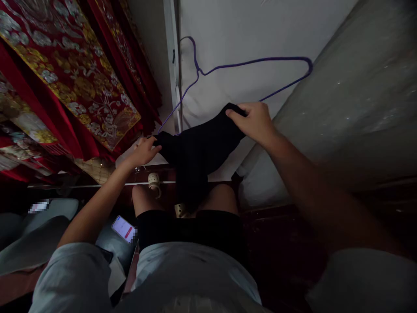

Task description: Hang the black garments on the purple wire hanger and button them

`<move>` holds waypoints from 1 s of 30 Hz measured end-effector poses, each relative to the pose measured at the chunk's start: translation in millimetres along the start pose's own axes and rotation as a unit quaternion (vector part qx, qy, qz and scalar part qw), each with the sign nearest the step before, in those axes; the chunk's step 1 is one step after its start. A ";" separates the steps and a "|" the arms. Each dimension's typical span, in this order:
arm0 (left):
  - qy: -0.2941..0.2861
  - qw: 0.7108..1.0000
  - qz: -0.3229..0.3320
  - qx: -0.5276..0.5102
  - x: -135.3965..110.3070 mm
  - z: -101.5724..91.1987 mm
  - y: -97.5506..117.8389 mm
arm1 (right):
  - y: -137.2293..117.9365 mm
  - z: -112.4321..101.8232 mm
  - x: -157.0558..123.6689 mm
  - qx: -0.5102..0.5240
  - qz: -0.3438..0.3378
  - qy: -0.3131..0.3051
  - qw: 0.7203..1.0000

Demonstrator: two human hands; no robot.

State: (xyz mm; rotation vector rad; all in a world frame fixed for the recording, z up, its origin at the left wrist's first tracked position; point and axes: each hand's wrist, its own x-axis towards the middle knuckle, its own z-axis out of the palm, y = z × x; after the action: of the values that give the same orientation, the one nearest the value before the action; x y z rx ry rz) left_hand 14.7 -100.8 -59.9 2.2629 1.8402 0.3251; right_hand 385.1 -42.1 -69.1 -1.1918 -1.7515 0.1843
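A black garment (198, 148) is stretched between my two hands, its lower part hanging down between my knees. It looks like cloth, but its exact kind is too dark to make out. My left hand (145, 150) grips its left upper corner. With thumb and fingers, my right hand (254, 119) pinches the right upper edge. Behind the garment lies a purple clothes hanger (254, 62), its hook toward the upper left. The hanger's lower bar is mostly hidden behind the cloth and my right hand.
Red embroidered cloth (107, 100) hangs at the left. A large plastic-wrapped object (355, 100) stands at the right. Beside my left thigh lies a lit phone (124, 229). Cream clogs (153, 180) show on my feet below. A pale panel (247, 26) is in front.
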 end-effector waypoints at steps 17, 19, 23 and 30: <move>0.259 0.942 0.177 -0.120 48.3 -16.5 17.0 | -14.2 20.6 -17.5 0.099 0.069 -0.053 0.991; 0.270 0.926 0.229 -0.130 62.9 -25.9 29.1 | -18.2 27.8 -23.8 0.130 0.050 -0.072 0.988; 0.263 0.919 0.256 -0.142 82.2 -35.5 41.2 | -20.8 30.3 -32.1 0.152 -0.031 -0.099 0.983; 0.191 0.950 0.233 -0.087 86.5 -41.1 30.5 | 2.3 -8.0 -21.1 -0.019 -0.031 0.106 0.994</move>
State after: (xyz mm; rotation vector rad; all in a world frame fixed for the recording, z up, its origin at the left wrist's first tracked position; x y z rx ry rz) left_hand 48.1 -21.3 -8.1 2.6169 1.3141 1.0209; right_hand 393.7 -60.2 -79.5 -1.1391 -1.6078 -0.0116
